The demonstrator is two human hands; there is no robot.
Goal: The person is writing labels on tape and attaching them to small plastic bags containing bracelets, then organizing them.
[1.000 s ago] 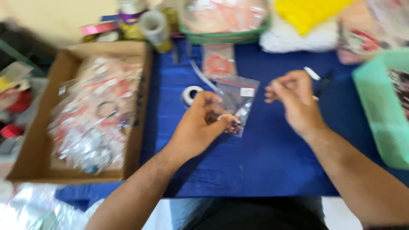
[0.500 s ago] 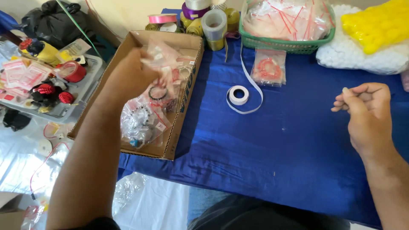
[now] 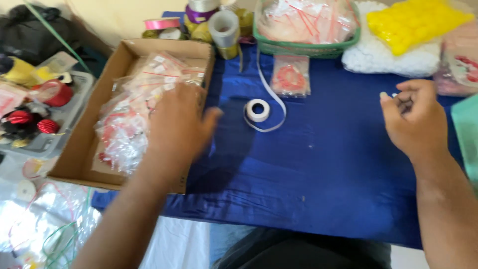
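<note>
A person's left hand [image 3: 177,124], blurred, hovers palm-down over the right edge of a shallow cardboard box [image 3: 74,159], fingers loosely spread toward the table; whether it holds anything cannot be told. The box, a long rectangle running from the near left toward the far right, is heaped with glossy clear plastic bags [image 3: 134,114] edged in red. The right hand [image 3: 411,122] rests on the blue cloth [image 3: 308,174], well apart from the box, fingers curled in, with thumb and forefinger pinched on something small and pale, too small to identify. Between the hands lies a small roll of white tape [image 3: 258,110], flat on the cloth, its loose tail looping around it and running up toward a green basket [image 3: 308,47] of more bags. One flat bag [image 3: 291,76] of red rings lies just below the basket. Ribbon spools [image 3: 219,25] crowd the far edge; a bumpy yellow tray [image 3: 416,22] sits on white padding [image 3: 383,55].
</note>
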